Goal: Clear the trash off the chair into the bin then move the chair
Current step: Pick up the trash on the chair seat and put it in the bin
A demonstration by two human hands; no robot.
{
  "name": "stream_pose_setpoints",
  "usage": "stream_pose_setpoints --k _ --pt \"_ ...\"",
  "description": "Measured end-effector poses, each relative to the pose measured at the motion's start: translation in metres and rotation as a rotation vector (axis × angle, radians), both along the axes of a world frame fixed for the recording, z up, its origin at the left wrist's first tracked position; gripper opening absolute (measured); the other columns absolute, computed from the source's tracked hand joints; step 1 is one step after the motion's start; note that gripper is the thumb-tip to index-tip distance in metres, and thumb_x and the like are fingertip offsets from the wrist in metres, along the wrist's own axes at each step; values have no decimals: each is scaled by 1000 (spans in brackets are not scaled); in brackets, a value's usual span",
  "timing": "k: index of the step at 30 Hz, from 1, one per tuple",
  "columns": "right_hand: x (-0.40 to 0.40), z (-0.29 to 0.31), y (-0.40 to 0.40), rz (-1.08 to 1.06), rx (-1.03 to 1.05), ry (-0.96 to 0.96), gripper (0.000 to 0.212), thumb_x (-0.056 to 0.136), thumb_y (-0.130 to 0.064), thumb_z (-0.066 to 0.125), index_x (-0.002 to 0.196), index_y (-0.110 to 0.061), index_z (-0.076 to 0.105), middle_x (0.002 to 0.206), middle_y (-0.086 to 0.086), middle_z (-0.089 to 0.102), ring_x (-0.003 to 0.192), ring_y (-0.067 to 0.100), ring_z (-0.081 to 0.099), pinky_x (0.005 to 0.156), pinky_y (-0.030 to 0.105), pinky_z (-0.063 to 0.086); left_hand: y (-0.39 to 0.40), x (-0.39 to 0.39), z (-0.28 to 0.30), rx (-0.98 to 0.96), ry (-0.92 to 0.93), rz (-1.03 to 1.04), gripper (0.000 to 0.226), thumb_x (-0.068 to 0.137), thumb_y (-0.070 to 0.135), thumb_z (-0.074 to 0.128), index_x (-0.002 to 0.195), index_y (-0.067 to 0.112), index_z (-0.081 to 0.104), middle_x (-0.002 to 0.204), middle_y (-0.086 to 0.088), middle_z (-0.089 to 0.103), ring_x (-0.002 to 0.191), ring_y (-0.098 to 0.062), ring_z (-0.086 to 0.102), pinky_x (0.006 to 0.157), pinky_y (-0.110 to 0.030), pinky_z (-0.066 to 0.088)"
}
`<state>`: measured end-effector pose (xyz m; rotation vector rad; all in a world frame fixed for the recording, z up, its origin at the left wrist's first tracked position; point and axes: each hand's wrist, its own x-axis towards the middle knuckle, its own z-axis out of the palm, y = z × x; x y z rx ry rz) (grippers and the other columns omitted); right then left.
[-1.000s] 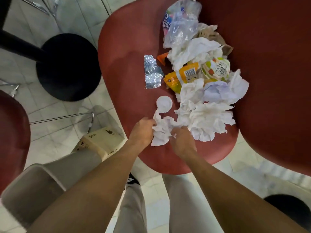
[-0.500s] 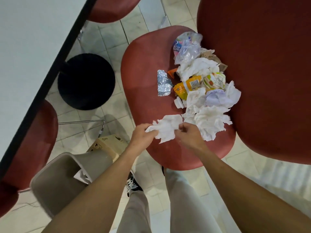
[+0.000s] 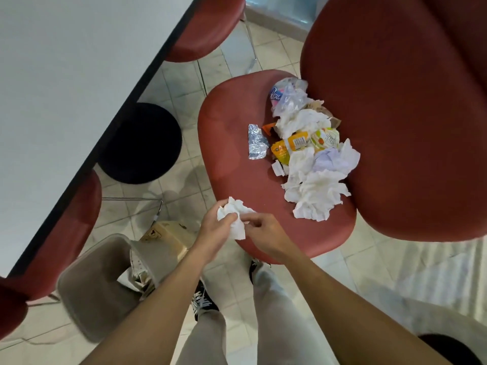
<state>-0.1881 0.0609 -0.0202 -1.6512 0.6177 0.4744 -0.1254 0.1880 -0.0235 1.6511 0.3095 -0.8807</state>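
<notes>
A red chair (image 3: pixel 232 143) carries a heap of trash (image 3: pixel 313 164): white tissues, an orange wrapper, a clear plastic bag and a piece of foil (image 3: pixel 257 142). My left hand (image 3: pixel 217 231) grips a crumpled white tissue (image 3: pixel 234 214) just off the seat's front left edge. My right hand (image 3: pixel 263 234) pinches the same tissue from the right. A beige bin (image 3: pixel 89 291) stands on the floor at lower left, with some paper inside.
A white table (image 3: pixel 66 88) with a dark edge fills the upper left, its black round base (image 3: pixel 139 143) beneath. Other red chairs (image 3: pixel 60 241) stand around it. A cardboard box (image 3: pixel 168 234) sits beside the bin. My legs and a shoe (image 3: pixel 203 301) are below.
Both hands have lifted a white tissue off the pile and drawn it back to the seat's front left edge, bunching it up. The view has pulled back, showing table and bin.
</notes>
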Motion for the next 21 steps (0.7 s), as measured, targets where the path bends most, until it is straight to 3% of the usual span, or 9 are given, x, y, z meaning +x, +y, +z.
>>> stream_pose_setpoints --k 2,4,6,8,11,16,18,21 --pt "-7 -8 -21 -114 -76 56 25 87 -11 57 103 -22 74 66 -17 60 62 0 51 63 14 41 -8 0 -6 76 -26 -7 30 87 4 51 103 25 64 102 1 71 96 -19 66 80 -30 53" --pt "-15 -20 -47 -170 -217 121 26 88 -12 57 110 -18 70 91 -9 68 82 6 61 71 12 45 -18 0 -9 110 -34 -32 27 87 4 51 101 21 65 96 3 70 92 -17 66 75 -27 51" --pt "-23 -37 -74 -142 -345 213 31 89 -13 55 117 -17 66 109 0 69 97 15 64 83 20 48 -29 0 -16 137 -36 -50 24 88 4 51 100 20 65 94 3 69 90 -16 65 75 -28 50" --pt "-29 -52 -96 -110 -403 303 34 87 -21 56 120 -24 64 114 7 67 96 21 66 86 30 52 -39 -1 -23 157 -33 -57 23 88 5 53 102 19 65 94 2 68 90 -16 64 75 -27 49" --pt "-28 -75 -114 -17 -492 318 41 89 -33 56 130 -30 55 125 10 52 103 26 62 87 37 52 -54 -1 -35 187 -27 -74 23 89 6 53 101 23 64 93 4 67 89 -14 63 74 -26 48" --pt "-12 -106 -116 155 -541 427 61 91 -23 48 146 -37 26 142 14 28 116 37 53 93 44 48 -63 3 -47 204 -19 -93 23 89 7 53 101 23 63 93 4 67 90 -15 63 77 -29 50" --pt "-9 -116 -114 159 -562 473 55 91 -16 48 143 -27 33 138 16 30 113 37 53 93 44 48 -62 8 -50 207 -9 -95 23 89 8 53 100 24 64 95 3 68 94 -17 64 83 -34 50" --pt "-11 -121 -112 93 -674 429 31 90 -8 47 118 -12 59 120 14 49 103 35 57 87 40 48 -61 18 -49 218 -22 -94 23 89 7 53 97 24 65 95 1 69 94 -19 65 84 -35 51"
